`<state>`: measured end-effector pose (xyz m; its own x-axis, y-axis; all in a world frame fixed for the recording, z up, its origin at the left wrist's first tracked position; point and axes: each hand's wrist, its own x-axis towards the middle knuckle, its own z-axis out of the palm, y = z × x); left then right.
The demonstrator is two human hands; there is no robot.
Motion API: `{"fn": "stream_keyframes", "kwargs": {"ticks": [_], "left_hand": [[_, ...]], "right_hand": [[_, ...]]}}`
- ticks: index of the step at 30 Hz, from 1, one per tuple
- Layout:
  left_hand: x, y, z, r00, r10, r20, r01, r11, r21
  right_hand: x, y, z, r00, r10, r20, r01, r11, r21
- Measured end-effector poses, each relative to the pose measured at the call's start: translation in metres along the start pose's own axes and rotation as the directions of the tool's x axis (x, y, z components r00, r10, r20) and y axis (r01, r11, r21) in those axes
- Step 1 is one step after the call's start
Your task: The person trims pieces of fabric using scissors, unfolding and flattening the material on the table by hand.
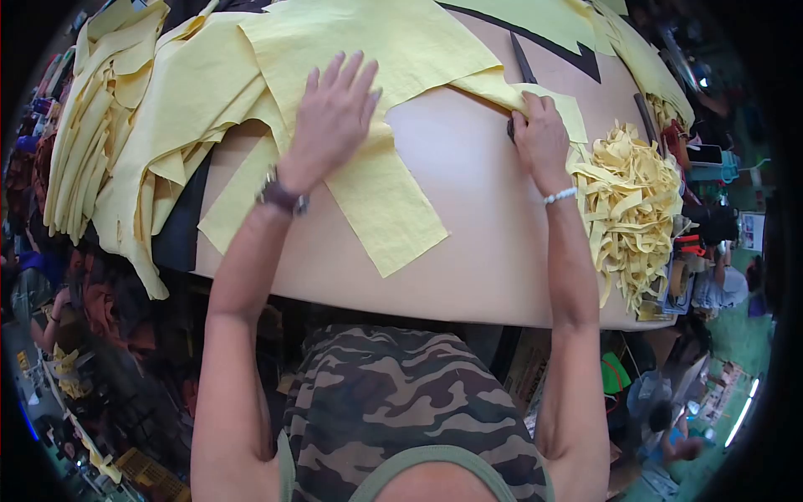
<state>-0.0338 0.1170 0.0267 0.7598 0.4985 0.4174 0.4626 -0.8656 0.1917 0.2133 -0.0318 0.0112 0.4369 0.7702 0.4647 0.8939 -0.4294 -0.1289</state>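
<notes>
A large piece of yellow fabric (pixel 368 50) lies spread over the table, with a strip-like panel reaching toward my body. My left hand (pixel 332 121) rests on it with fingers outstretched, palm down. At the right, my right hand (pixel 540 138) is closed on a folded edge of the fabric. Beside and partly beneath that hand is a pair of scissors (pixel 522 57); a dark blade points away from me, and fabric and hand hide much of the rest.
A heap of narrow yellow fabric strips (pixel 631 201) sits on the table's right side. Folded yellow fabric layers (pixel 104 125) hang over the left edge. The tan tabletop (pixel 485 243) has its front edge close to my body. Other people are in the background.
</notes>
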Motion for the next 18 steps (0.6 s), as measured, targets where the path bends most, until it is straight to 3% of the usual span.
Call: {"fn": "stream_keyframes", "kwargs": {"ticks": [3, 5, 6, 9, 12, 15, 18], "left_hand": [[0.022, -0.032, 0.025, 0.946, -0.083, 0.313, 0.047, 0.992, 0.120], [0.013, -0.039, 0.056, 0.982, -0.060, 0.181, 0.037, 0.991, 0.127], [0.017, -0.044, 0.066, 0.994, -0.046, 0.097, 0.033, 0.990, 0.136], [0.022, -0.040, 0.062, 0.986, -0.103, 0.134, 0.089, 0.990, 0.105], [0.031, -0.047, 0.067, 0.985, -0.125, 0.121, 0.112, 0.988, 0.107], [0.039, -0.049, 0.062, 0.984, -0.128, 0.127, 0.114, 0.987, 0.114], [0.033, -0.037, 0.047, 0.994, -0.076, 0.080, 0.065, 0.989, 0.134]], "right_hand": [[0.028, 0.013, -0.001, 0.991, 0.030, 0.133, -0.016, 0.995, -0.099], [0.049, 0.034, -0.002, 0.979, -0.124, -0.164, 0.103, 0.986, -0.133], [0.055, 0.043, -0.005, 0.964, -0.175, -0.201, 0.132, 0.969, -0.210], [0.047, 0.048, -0.006, 0.924, -0.265, -0.275, 0.169, 0.930, -0.328], [0.007, 0.010, -0.020, 0.996, -0.070, -0.051, 0.062, 0.987, -0.146], [-0.021, -0.007, -0.012, 0.996, 0.075, -0.053, -0.076, 0.997, -0.009], [-0.025, -0.004, -0.008, 0.998, 0.061, -0.016, -0.062, 0.992, -0.105]]}}
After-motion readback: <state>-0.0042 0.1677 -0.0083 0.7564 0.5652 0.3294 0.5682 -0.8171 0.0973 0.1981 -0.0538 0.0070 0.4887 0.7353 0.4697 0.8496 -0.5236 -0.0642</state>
